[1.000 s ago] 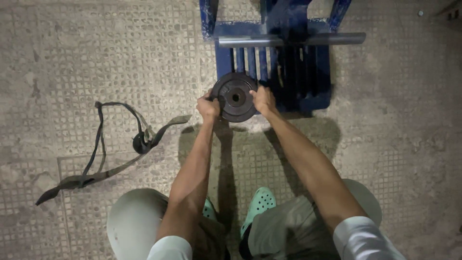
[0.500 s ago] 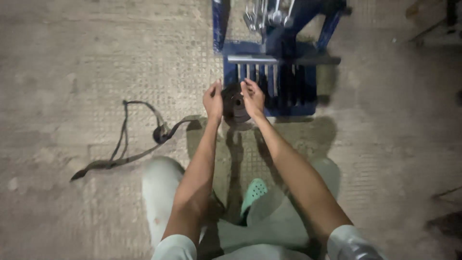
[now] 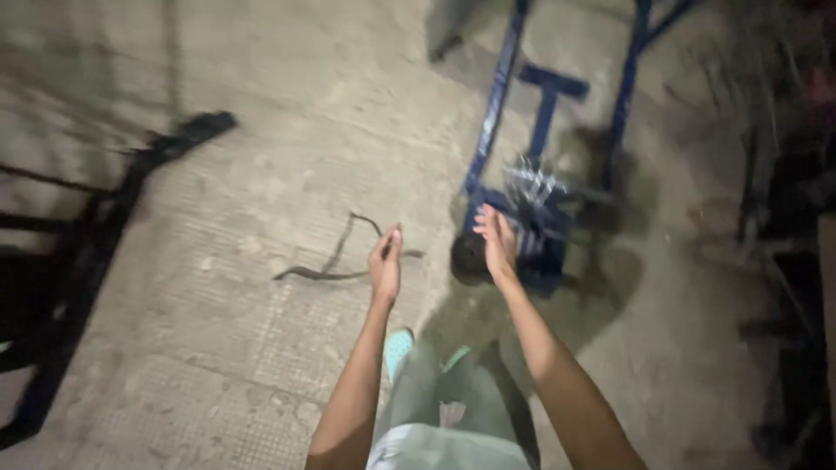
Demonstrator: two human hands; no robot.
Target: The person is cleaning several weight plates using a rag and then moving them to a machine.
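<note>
A dark round weight plate [image 3: 468, 254] rests at the near left corner of a blue metal rack [image 3: 542, 235] on the concrete floor. My right hand [image 3: 498, 244] hovers just right of the plate, fingers spread, holding nothing. Off to the left, my left hand [image 3: 385, 264] is also empty with its fingers apart, well away from the plate. The picture is blurred by motion. Several shiny bars [image 3: 531, 184] stick out of the rack.
A dark strap [image 3: 335, 261] lies on the floor left of my hands. A black metal frame [image 3: 83, 252] stands at the far left. Dark equipment [image 3: 788, 252] fills the right edge. The blue rack's upright tubes [image 3: 496, 96] run toward the top.
Both hands have let go of the weight plate, which now sits at the rack. The view has pulled up and back, and my hands have drawn apart.
</note>
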